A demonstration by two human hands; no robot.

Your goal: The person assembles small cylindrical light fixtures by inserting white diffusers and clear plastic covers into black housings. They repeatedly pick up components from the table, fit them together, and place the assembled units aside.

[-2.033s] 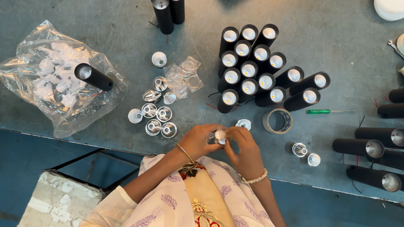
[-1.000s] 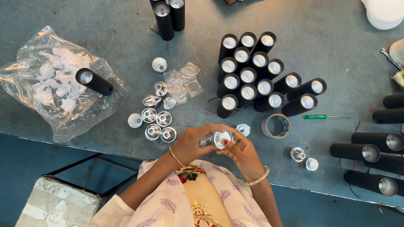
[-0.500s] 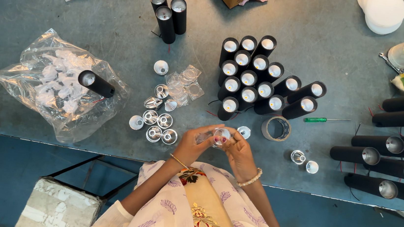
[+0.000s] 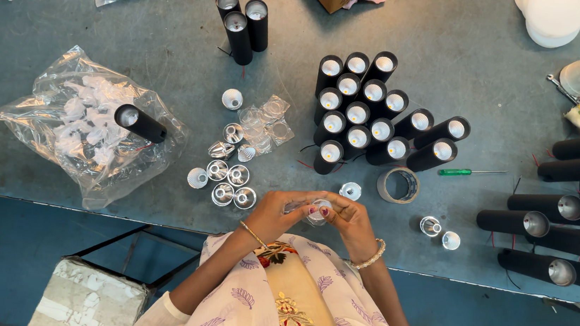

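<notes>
Two hands meet at the lower centre of the frame over one small shiny reflector cup (image 4: 319, 210), silvery with a clear rim. It sits above the grey-blue bench (image 4: 176, 24) edge, pinched between left hand (image 4: 278, 213) and right hand (image 4: 351, 222) fingers closed on it.

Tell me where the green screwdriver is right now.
In the head view, the green screwdriver lies flat on the grey table, on the person's right, between the standing cluster of black tubes and the lying black tubes, just beyond the tape roll.
</notes>
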